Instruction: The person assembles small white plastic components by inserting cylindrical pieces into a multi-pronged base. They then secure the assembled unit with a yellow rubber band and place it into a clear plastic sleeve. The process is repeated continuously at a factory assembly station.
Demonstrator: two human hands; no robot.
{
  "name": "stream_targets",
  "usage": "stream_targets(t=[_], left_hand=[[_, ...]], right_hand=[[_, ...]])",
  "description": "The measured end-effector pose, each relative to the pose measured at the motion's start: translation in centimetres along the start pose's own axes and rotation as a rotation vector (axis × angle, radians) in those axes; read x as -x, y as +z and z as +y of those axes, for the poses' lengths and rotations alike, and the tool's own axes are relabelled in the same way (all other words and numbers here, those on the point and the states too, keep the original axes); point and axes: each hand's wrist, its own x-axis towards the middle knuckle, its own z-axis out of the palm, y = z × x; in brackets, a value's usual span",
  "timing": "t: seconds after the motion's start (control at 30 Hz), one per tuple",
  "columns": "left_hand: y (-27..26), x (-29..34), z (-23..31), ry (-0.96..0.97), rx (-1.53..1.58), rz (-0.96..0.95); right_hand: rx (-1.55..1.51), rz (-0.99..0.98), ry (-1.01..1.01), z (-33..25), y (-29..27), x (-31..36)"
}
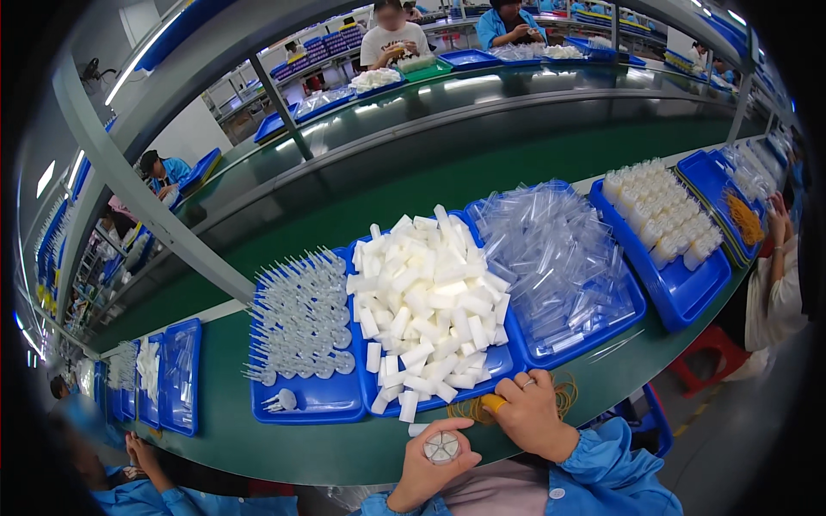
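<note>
My left hand [428, 471] is closed around a round bundle [441, 447], whose end shows several pale wedge-shaped segments. Just to its right, my right hand [538, 417] has its fingers curled down and pinched into a loose heap of yellow rubber bands [565, 396] at the table's front edge. A yellow cot covers one of its fingers, and a ring is on another. By my left fingers lies a small white piece [417, 428]. Right in front, a blue tray [379, 411] is heaped with white foam-like blocks [426, 301], some spilling over its near rim.
Left of the blocks, a blue tray [318, 408] holds grey spiked parts in rows. To the right stand a tray of clear plastic tubes [551, 267] and one of bundled whitish parts [662, 211]. Behind runs a green conveyor [413, 176]. Co-workers' hands [779, 219] are at both sides.
</note>
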Motion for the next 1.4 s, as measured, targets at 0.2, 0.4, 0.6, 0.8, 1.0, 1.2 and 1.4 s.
stream_targets(t=[0.2,0.4,0.6,0.8,1.0,1.2,1.4], left_hand=[[0.0,-0.1,-0.5,0.037,0.013,0.023],[1.1,-0.4,-0.1,-0.045,0.06,-0.035],[-0.1,-0.1,0.2,-0.139,-0.074,-0.433],[2.6,-0.5,-1.9,0.398,-0.656,-0.402],[1.0,0.1,1.3,0.017,-0.053,-0.383],[1.7,0.7,3.1,0.259,0.544,-0.255],[1.8,1.1,2.1,0.352,0.576,-0.11]], right_hand=[[-0.087,0.065,0.03,-0.1,-0.5,0.2],[-0.398,0.137,0.049,-1.5,-3.6,-0.4],[-1.766,-0.222,0.627,-1.1,-5.6,-0.3],[-0.896,-0.366,0.218,-2.8,-6.4,-0.6],[-0.43,0.202,-0.451,-4.7,-8.8,0.7],[-0.418,-0.289,-0.228,-2.5,-9.0,1.9],[-1.954,-0.481,0.151,-0.4,-9.5,2.3]])
